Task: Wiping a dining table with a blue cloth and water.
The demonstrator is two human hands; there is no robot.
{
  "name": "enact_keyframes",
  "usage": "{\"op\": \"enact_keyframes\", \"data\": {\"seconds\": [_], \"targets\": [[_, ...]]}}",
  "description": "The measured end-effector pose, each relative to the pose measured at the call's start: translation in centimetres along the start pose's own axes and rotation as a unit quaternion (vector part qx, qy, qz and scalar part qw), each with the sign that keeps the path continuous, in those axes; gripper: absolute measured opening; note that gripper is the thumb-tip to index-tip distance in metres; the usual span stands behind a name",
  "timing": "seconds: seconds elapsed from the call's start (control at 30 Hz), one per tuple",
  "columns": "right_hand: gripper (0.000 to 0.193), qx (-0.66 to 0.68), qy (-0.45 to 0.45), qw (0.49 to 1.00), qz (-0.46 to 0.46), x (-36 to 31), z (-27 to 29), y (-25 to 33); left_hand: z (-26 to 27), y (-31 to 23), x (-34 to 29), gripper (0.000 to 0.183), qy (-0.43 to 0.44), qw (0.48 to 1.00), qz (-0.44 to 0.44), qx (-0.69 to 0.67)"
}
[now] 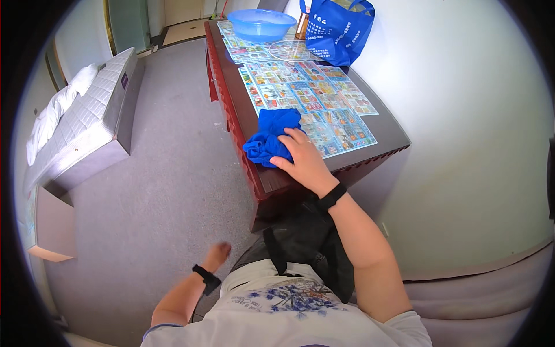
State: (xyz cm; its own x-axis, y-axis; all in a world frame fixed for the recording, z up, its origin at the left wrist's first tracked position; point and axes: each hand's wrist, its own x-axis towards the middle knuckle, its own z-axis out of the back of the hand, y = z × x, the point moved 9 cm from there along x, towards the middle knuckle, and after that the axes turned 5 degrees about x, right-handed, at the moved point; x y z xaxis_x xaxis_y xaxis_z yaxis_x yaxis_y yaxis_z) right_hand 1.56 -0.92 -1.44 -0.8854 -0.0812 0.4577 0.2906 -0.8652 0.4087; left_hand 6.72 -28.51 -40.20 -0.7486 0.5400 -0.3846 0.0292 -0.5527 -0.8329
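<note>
My right hand (305,160) lies spread on blue cloth (267,146), left hand (218,255) I cannot tell; hard pushing might wrinkle printed sheets (341,130) beyond.

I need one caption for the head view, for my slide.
Right hand on a crumpled blue cloth atop a dark-topped cabinet, left hand low beside the body.

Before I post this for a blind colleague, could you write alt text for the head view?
A person's right hand rests on a crumpled blue cloth at the near end of a dark-topped red table. The left hand, blurred, hangs low. A blue basin and blue bag stand at the far end.
</note>
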Motion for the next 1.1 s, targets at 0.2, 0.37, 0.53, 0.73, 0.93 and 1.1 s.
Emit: {"op": "enact_keyframes", "data": {"seconds": [0.2,0.37,0.53,0.73,0.93,1.1], "targets": [[0.041,0.008,0.008,1.000,0.003,-3.1,4.0,-2.6,-10.7,7.4,-3.0,0.036,0.250,0.943,0.209,-0.071],[0.040,-0.036,-0.053,0.997,-0.037,-2.5,6.8,-8.8,-13.7,9.5,-1.6,0.033,0.284,0.868,0.323,-0.248],[0.048,-0.039,0.027,0.999,-0.021,-2.4,6.2,-7.9,-14.6,8.6,-2.6,0.032,0.275,0.850,0.366,-0.262],[0.052,0.034,0.130,0.991,-0.017,-2.5,5.9,-8.0,-14.9,6.1,-6.5,0.031,0.241,0.830,0.415,-0.283],[0.050,0.043,0.131,0.990,-0.036,-1.9,5.8,-8.3,-14.1,1.1,-14.9,0.030,0.185,0.817,0.450,-0.310],[0.049,0.051,0.150,0.986,-0.057,-1.6,5.6,-8.4,-10.9,-3.5,-21.4,0.029,0.131,0.821,0.461,-0.312]]}}
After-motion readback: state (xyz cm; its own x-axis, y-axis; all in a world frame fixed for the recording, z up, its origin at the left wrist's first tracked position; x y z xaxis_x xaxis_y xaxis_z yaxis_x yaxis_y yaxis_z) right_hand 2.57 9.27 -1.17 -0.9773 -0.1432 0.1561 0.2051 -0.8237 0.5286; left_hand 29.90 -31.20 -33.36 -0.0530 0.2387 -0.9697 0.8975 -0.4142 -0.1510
